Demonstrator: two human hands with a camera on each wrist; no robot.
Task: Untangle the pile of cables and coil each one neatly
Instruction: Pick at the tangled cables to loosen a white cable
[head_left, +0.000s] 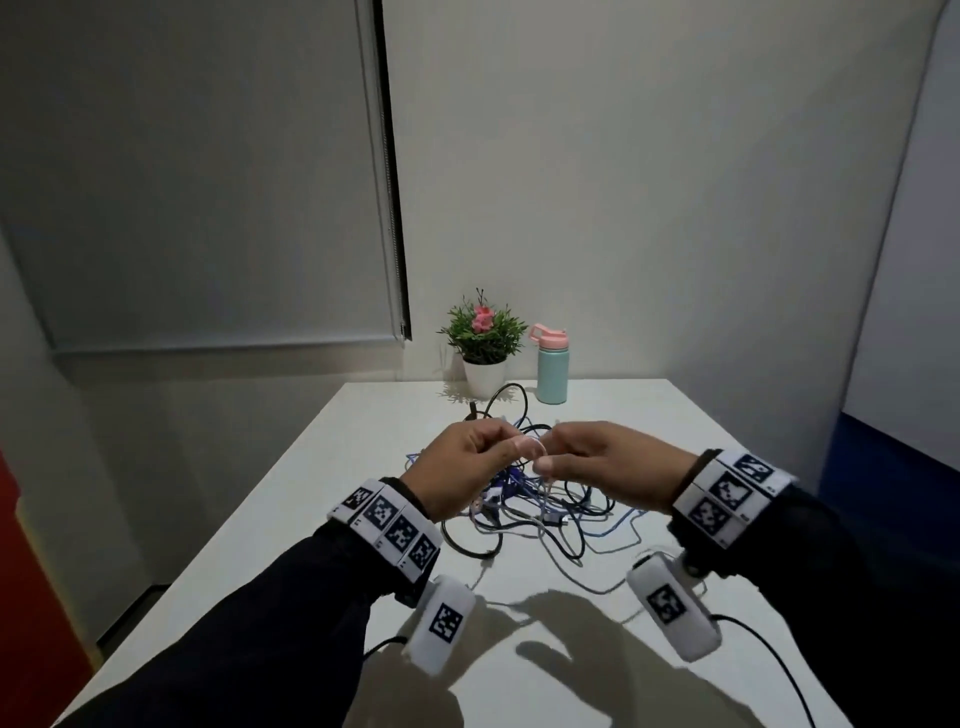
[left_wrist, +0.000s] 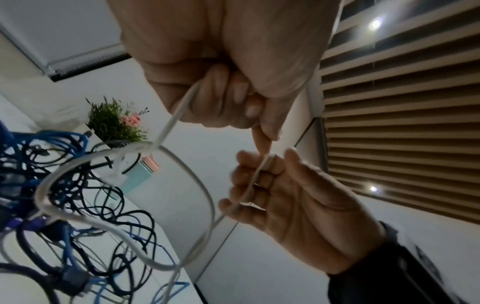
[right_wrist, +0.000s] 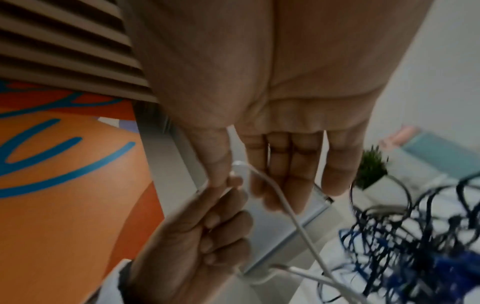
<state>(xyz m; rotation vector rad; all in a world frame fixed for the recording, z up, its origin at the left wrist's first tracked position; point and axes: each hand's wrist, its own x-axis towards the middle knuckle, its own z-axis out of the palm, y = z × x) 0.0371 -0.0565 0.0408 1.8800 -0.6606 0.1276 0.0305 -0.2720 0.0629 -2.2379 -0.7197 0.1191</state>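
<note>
A tangle of blue, black and white cables (head_left: 540, 514) lies in the middle of the white table (head_left: 291, 525). Both hands are raised just above it, close together. My left hand (head_left: 511, 447) has its fingers curled round a thin white cable (left_wrist: 64, 170). That cable loops down into the cable pile (left_wrist: 78, 205). My right hand (head_left: 550, 460) pinches the same white cable (right_wrist: 280, 195) between thumb and forefinger, with its other fingers (right_wrist: 303, 164) held fairly straight. In the left wrist view my left hand (left_wrist: 228, 102) grips the cable a short way from the right hand (left_wrist: 259, 170).
A potted plant (head_left: 483, 338) and a teal bottle with a pink lid (head_left: 550, 369) stand at the table's far edge, just behind the pile. Walls close in behind and on the right. Bare tabletop lies to the left and near me.
</note>
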